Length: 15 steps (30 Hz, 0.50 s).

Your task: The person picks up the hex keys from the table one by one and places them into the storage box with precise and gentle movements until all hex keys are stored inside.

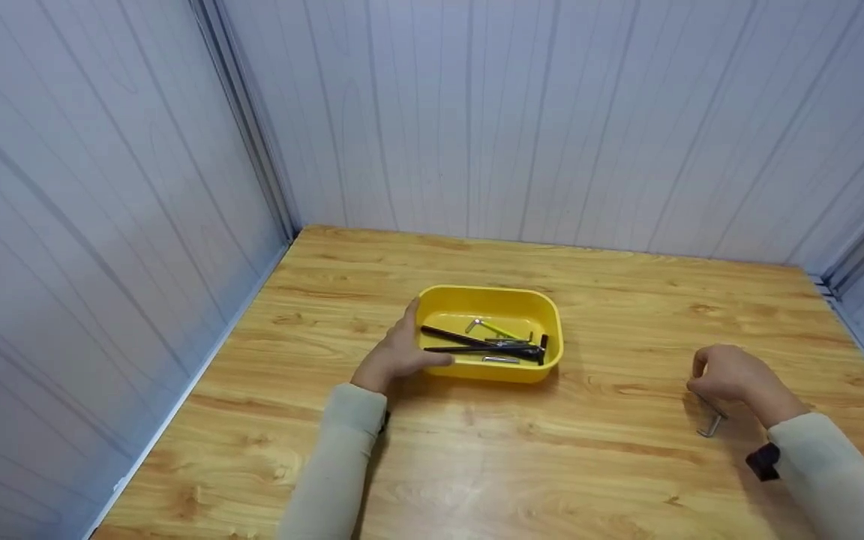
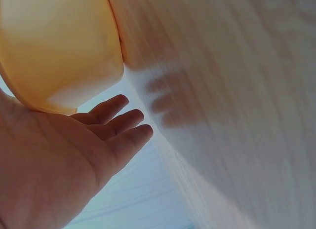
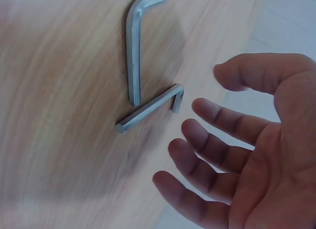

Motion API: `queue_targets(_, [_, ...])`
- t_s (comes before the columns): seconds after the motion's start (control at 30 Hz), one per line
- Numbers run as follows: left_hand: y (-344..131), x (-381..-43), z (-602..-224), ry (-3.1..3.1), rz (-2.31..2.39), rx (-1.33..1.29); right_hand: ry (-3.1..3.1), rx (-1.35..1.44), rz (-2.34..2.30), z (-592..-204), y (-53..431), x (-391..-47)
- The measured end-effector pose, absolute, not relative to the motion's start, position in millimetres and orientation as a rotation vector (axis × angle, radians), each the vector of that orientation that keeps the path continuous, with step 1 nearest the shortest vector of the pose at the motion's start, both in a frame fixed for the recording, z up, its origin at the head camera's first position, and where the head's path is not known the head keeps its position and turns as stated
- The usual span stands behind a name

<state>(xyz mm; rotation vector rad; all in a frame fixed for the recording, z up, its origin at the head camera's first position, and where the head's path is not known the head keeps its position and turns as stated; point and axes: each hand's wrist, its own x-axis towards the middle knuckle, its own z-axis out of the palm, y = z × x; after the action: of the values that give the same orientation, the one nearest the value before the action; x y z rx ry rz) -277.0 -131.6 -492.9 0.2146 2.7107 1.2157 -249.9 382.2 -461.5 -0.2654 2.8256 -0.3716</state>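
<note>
At the left end of a yellow plastic box [image 1: 550, 322], my left hand [image 1: 396, 351] rests against the corner, thumb along the near rim and index finger by the left side. In the left wrist view, its other fingers [image 2: 131, 140] extend loosely below the box wall. My right hand [image 1: 741, 379] hovers at the right of the table, over two silver hex keys. Both lie bare on the wood in the right wrist view: one hex key [image 3: 133, 56] and a second hex key [image 3: 150, 108] crossing near its end. The right fingers [image 3: 200, 167] are bent loosely, apart from both keys.
Inside the box lie black hex keys [image 1: 454, 337], a yellow-green hex key [image 1: 499, 330] and a small silver key [image 1: 500, 360]. The wooden table [image 1: 514, 457] meets a pale panelled wall [image 1: 522, 135] behind and another panelled wall [image 1: 94, 225] on the left.
</note>
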Motion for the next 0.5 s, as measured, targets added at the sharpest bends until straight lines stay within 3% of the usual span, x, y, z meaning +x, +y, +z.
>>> queue_targets(0.5, [-132.1,-276.4,-492.2,2.701,1.214,0.197,2.791,-0.243,-0.445,-472.6,385.2,-244.9])
